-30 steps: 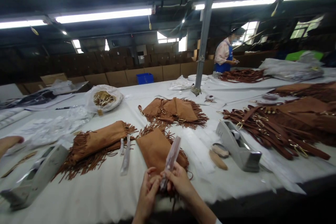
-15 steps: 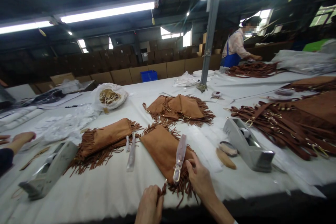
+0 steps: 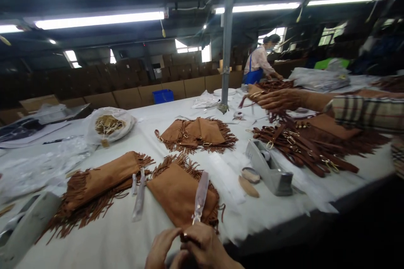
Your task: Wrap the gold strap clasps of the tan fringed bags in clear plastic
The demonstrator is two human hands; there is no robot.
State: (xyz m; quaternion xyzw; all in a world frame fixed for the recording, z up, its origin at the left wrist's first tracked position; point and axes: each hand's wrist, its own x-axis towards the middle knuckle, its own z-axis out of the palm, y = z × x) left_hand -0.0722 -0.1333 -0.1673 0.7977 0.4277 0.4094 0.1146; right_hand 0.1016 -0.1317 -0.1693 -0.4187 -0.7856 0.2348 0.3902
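Note:
A tan suede pouch with fringe (image 3: 176, 195) lies on the white table in front of me. On it rests a strap wrapped in clear plastic (image 3: 201, 195) with a metal clasp at its lower end. At the pouch's near corner, my left hand (image 3: 164, 248) and my right hand (image 3: 206, 246) are together, fingers closed on a small brown leather strip (image 3: 184, 237) that is mostly hidden between them. Left of the pouch lie another plastic-wrapped strap (image 3: 139, 197) and a second fringed pouch (image 3: 102, 180).
Further back sit more fringed pouches (image 3: 202, 132) and a plastic bag (image 3: 110, 126). Tape dispensers stand at right (image 3: 271, 172) and left (image 3: 28, 222). Brown straps (image 3: 293, 143) pile at right. Another person's hand (image 3: 280, 100) in a plaid sleeve (image 3: 362, 111) reaches in. A post (image 3: 226, 42) rises mid-table.
My right hand has moved from the pouch's fringe to meet my left hand at the near corner. A plaid-sleeved arm has come in from the right. The view has turned right.

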